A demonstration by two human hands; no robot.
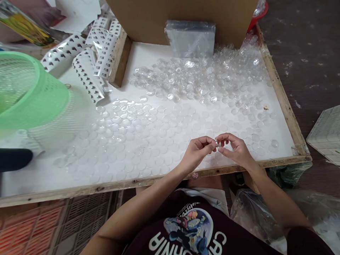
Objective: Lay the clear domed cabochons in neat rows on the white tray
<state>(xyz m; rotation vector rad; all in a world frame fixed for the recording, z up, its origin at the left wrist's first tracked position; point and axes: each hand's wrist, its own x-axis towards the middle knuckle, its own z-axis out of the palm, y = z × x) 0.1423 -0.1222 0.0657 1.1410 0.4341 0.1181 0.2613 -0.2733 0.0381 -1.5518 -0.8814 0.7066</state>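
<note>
My left hand (pixel 198 150) and my right hand (pixel 234 148) meet fingertip to fingertip just above the front right part of the white tabletop (pixel 156 179). Between the pinched tips is a small clear, shiny piece (pixel 217 143), mostly covered by the fingers. My left thumb and index finger are pressed together on it, and my right thumb and index finger close on its other side. Below and left of the hands, many clear round discs (pixel 130 128) lie flat in close rows. Behind them spreads a loose heap of clear rounded pieces (pixel 191 79).
A wooden rim (pixel 281 99) edges the table. At the back, a clear-wrapped grey block (pixel 190 39) leans on a cardboard sheet (pixel 148 21). Printed sticker rolls (pixel 86 72), a wood block (pixel 120 60) and a green basket (pixel 50 95) are on the left. A white crate (pixel 325 134) stands right.
</note>
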